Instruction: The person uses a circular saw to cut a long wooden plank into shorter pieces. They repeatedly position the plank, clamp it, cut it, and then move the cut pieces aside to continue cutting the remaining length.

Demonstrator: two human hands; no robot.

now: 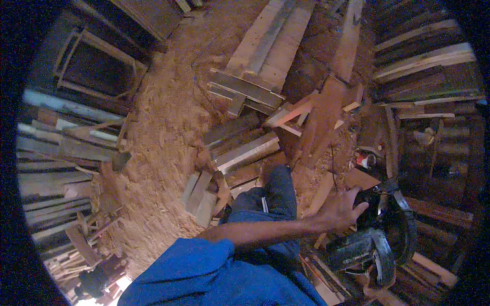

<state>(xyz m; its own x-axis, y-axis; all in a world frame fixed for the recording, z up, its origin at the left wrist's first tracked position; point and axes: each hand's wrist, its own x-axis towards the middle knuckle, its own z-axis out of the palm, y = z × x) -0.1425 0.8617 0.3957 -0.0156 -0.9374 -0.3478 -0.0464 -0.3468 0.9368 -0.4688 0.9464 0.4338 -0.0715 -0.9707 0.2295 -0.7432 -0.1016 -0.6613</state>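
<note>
The left hand (pixel 339 211) is at a black power tool (pixel 352 251) on the person's right, its grip unclear; the right hand cannot be made out. Wood beams (pixel 248 153) crowd the knees (pixel 279 179); sawdust (pixel 163 148) covers the floor.

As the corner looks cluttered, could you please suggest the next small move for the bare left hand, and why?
I would probably settle the bare left hand more surely against the bulky black tool with a curved handle: its fingers are beside the tool, firm contact cannot be confirmed, and a pale, narrow wooden board lies close by.
</note>
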